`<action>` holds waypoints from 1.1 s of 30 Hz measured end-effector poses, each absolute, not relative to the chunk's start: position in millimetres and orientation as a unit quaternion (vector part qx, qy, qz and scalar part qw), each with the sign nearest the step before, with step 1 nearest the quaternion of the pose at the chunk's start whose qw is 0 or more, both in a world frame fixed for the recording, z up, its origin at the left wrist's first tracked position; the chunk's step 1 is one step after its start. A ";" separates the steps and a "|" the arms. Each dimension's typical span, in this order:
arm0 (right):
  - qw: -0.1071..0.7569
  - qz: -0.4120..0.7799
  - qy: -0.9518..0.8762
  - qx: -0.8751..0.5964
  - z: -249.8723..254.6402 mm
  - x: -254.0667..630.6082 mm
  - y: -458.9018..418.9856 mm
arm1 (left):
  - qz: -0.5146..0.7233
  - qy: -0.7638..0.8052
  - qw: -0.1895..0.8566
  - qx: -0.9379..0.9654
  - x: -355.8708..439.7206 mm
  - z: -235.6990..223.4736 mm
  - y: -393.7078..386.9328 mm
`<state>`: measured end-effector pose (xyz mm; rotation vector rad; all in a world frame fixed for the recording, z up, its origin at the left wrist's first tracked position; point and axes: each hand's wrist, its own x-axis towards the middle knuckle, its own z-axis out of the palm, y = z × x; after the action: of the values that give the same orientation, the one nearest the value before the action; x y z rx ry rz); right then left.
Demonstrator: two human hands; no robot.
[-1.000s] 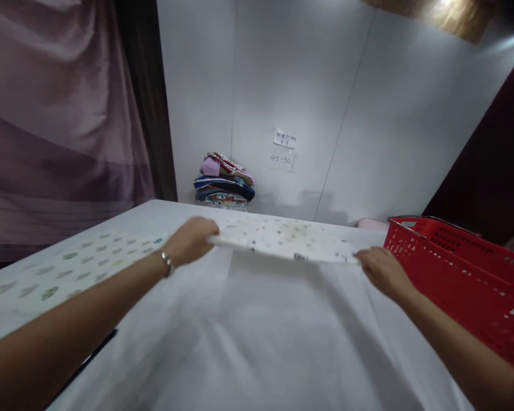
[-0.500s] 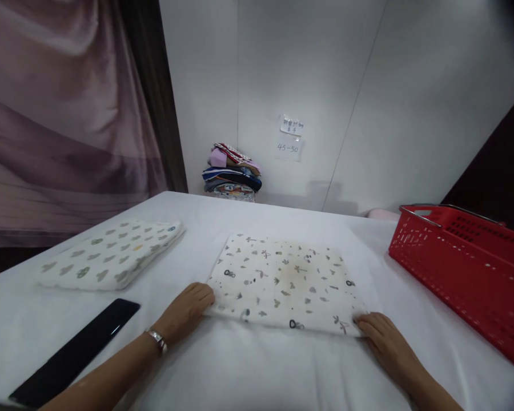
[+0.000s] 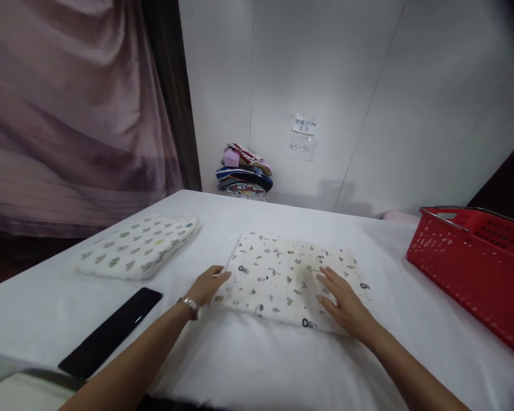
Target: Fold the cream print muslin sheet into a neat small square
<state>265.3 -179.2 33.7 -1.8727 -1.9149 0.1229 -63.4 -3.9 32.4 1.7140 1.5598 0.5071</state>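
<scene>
A folded white cloth with small printed figures [image 3: 282, 268] lies flat in the middle of the white-covered table [image 3: 248, 365]. My right hand [image 3: 342, 302] rests open on its near right part, fingers spread and flat. My left hand [image 3: 208, 285] touches the cloth's near left edge, fingers extended and partly tucked at the edge. A metal bracelet sits on my left wrist.
A second folded cloth with green leaf prints [image 3: 139, 246] lies at the left. A black flat phone-like object [image 3: 111, 331] lies near the front left. A red plastic basket [image 3: 475, 268] stands at the right. A stack of folded fabrics [image 3: 244, 171] sits against the far wall.
The cloth was laid down and folded flat on the table. My right hand moved from its near right corner onto its top surface. My left hand stayed at the left edge.
</scene>
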 end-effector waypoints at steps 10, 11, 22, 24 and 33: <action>0.084 0.078 -0.694 -0.711 -21.9 230.6 -101.2 | 0.114 0.622 0.310 0.710 -46.6 19.4 19.7; 0.077 0.075 -0.695 -0.711 -23.3 231.5 -101.4 | 0.114 0.621 0.308 0.712 -46.7 17.9 19.9; 0.064 0.050 -0.696 -0.714 -26.2 227.9 -98.8 | 0.108 0.623 0.277 0.723 -46.6 10.8 10.1; 0.063 0.059 -0.694 -0.715 -26.1 227.9 -96.7 | 0.119 0.616 0.297 0.720 -48.9 11.6 11.2; 0.097 0.084 -0.680 -0.721 -16.3 211.4 -84.3 | 0.185 0.595 0.453 0.637 -49.8 15.4 23.2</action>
<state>211.4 -84.3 -16.3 -2.1367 -2.0151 0.2499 -49.8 23.2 15.4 1.5726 1.4696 0.4572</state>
